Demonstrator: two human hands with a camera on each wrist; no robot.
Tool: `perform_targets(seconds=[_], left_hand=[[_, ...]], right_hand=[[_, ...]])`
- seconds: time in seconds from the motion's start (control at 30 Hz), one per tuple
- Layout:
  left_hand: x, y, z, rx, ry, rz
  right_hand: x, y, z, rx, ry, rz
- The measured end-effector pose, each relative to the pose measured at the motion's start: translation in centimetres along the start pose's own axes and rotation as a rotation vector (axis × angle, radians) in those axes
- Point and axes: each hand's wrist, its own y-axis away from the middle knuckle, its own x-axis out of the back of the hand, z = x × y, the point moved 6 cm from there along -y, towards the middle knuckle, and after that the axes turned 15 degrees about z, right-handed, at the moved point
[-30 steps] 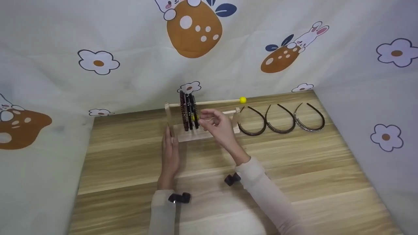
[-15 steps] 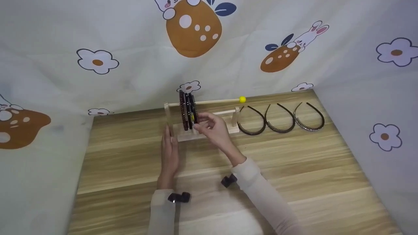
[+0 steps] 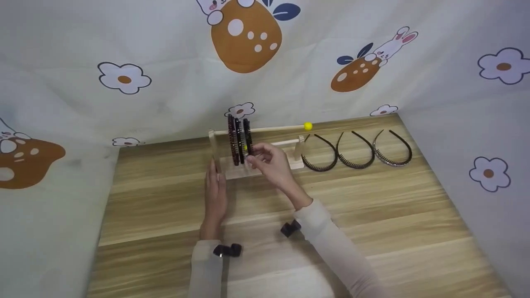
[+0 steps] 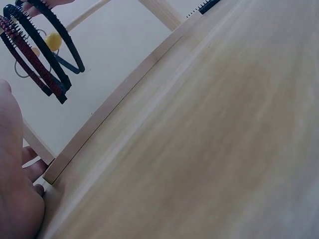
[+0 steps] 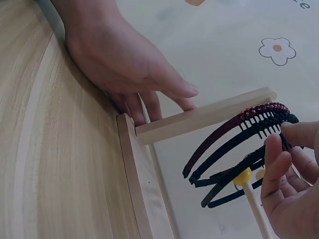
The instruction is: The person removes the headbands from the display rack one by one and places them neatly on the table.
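A wooden rack (image 3: 232, 174) with two horizontal rods holds several toothed hair hoops. A dark red hair hoop (image 3: 232, 140) and a black hair hoop (image 3: 239, 140) hang close together at its left. Just right of them, my right hand (image 3: 273, 165) pinches another black hair hoop (image 3: 247, 128) between thumb and fingers. The yellow ball (image 5: 242, 177) on the lower rod shows beside the hoops in the right wrist view. My left hand (image 3: 216, 194), fingers extended, rests against the rack's left upright (image 5: 199, 117).
Three more hair hoops lie in a row on the wooden table (image 3: 331, 215) right of the rack: one black (image 3: 321, 169), another black (image 3: 358, 166), and one with a glittery side (image 3: 393, 164). A patterned cloth (image 3: 178, 95) stands behind. A yellow ball (image 3: 307, 126) tips the upper rod.
My right hand has come left to the hanging hoops and taken hold of the rightmost one. That hoop now stands slightly apart from the others. My left hand has stayed in place.
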Motion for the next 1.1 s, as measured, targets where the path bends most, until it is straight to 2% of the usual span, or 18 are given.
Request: perform_targets(seconds=[0.63,1.1], left_hand=[[-0.1,0.1,-0.1,0.03,-0.025,-0.008],[0.0,0.1,0.2,0.004,-0.015,0.005]], right_hand=[[1.6,-0.5,-0.4,0.008,-0.062,0.043],[3.0,-0.5,-1.9,0.059,-0.082,0.075]])
